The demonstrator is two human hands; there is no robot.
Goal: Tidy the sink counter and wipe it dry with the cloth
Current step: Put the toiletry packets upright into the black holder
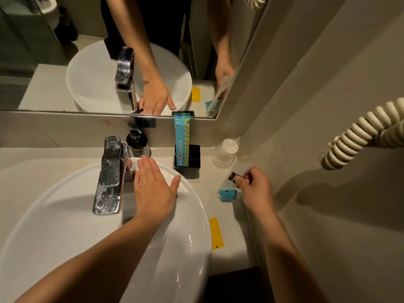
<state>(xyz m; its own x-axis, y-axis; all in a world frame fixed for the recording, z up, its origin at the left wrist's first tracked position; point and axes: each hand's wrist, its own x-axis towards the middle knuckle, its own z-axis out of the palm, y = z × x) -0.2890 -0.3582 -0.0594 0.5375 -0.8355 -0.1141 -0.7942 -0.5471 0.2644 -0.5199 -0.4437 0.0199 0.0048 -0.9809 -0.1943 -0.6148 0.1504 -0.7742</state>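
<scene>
My left hand (153,189) lies flat and open on the back rim of the white basin (192,237), just right of the chrome tap (110,176). My right hand (254,189) pinches a clear plastic packet (237,171) with black labels, lifted slightly above the counter (231,241) to the right of the basin. A small teal packet (227,194) lies on the counter under that hand. A yellow sachet (216,234) lies flat nearer the front edge. No cloth is in view.
A black holder (192,159) with a tall teal packet (181,141) stands behind the basin, beside a dark pump bottle (137,141). Wrapped plastic cups (225,153) sit in the back right corner. A coiled cord (363,132) hangs on the right wall. The mirror (65,62) runs behind.
</scene>
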